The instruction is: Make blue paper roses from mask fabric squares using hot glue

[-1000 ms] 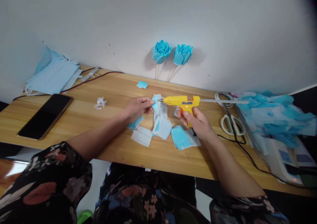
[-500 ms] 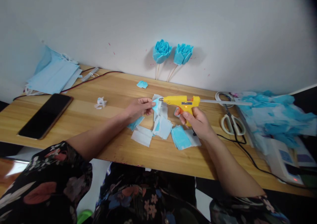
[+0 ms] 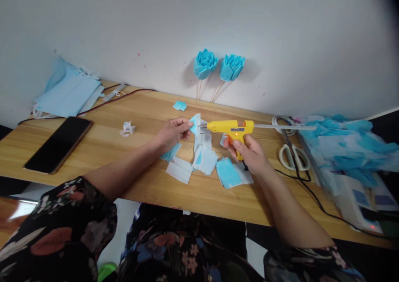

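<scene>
Blue flowers (image 3: 205, 64) on sticks (image 3: 199, 89), two of them, look finished in the head view, leaning against the wall (image 3: 124, 24); cut pieces (image 3: 205, 159) on the table (image 3: 152, 111) seem left to use. Our left hand (image 3: 175, 132) pinches a small scrap (image 3: 195, 125) above the table. Our right hand (image 3: 252, 153) grips a yellow glue gun (image 3: 229, 127), held level, its nozzle (image 3: 203, 126) at that scrap; both forearms (image 3: 134, 161) angle inward.

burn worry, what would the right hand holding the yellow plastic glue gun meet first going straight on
Likely the small blue fabric piece in the left hand; the metal nozzle overlaps it, depth unclear.
</scene>
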A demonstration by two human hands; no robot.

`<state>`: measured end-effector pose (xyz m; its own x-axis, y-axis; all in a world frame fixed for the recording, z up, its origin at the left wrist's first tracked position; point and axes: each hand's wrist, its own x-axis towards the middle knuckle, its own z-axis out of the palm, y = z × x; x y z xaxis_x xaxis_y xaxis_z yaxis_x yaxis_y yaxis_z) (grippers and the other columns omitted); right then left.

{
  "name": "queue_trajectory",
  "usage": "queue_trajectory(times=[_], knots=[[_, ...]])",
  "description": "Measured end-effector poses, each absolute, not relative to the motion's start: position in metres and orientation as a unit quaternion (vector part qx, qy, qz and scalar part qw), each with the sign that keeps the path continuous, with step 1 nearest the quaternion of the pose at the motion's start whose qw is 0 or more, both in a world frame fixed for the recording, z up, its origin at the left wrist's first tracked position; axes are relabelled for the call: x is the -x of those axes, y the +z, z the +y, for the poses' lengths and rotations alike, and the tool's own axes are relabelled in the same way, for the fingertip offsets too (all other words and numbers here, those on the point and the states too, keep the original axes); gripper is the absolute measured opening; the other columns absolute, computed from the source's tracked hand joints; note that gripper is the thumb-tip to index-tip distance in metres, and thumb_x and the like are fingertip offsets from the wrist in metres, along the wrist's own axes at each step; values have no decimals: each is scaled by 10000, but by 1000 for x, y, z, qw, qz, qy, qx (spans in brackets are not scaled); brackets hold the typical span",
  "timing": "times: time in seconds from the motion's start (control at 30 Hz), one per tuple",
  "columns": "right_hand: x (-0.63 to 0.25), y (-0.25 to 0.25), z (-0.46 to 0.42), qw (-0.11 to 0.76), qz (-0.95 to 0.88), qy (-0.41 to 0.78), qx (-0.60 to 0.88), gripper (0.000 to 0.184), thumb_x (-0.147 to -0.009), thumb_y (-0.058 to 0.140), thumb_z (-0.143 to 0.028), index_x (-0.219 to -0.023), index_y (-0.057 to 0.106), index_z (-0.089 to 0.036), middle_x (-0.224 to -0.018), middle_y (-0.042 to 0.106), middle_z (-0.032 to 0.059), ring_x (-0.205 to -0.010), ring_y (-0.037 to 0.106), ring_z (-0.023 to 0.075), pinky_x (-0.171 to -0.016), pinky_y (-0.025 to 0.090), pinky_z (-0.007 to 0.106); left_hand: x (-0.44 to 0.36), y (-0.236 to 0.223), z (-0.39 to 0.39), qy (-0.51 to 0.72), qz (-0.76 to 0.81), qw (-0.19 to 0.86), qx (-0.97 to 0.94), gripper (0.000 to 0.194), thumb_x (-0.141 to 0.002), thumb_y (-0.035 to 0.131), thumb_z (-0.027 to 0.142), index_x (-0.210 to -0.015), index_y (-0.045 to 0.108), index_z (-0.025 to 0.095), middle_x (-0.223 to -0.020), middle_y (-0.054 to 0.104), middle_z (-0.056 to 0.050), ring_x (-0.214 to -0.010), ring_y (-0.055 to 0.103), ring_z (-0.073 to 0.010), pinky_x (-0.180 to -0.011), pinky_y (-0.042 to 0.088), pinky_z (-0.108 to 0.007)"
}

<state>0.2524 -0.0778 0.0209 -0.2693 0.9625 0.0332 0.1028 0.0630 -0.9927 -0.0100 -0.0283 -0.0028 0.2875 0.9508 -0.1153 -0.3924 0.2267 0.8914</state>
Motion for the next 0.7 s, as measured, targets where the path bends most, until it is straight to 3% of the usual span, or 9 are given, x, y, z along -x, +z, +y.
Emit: queue_trajectory(times=[0.3,0.5,0.7], knots=[[-256,20,-78,390,-624,510,445,305,-933,634,-522,-905,629,-219,-828,637,10,-574,469,85,-489,392,234,10,0,-30,484,361,699,-384,311,-755,849,347,-708,627,133,-582,610,18,-520,541,-64,-540,426,-201],[-250,26,-80,390,-622,511,447,352,-900,657,-560,-885,599,-213,-860,645,12,-569,466,82,-502,397,238,9,-2,-29,486,355,700,-385,349,-707,880,384,-707,635,135,-575,611,18,-519,538,-71,-536,426,-206],[-248,31,-81,371,-628,503,464,402,-879,651,-604,-867,591,-207,-755,590,-4,-546,443,89,-477,379,243,9,0,-30,486,364,692,-392,324,-737,859,369,-704,638,134,-589,610,14,-534,535,-71,-553,424,-210]])
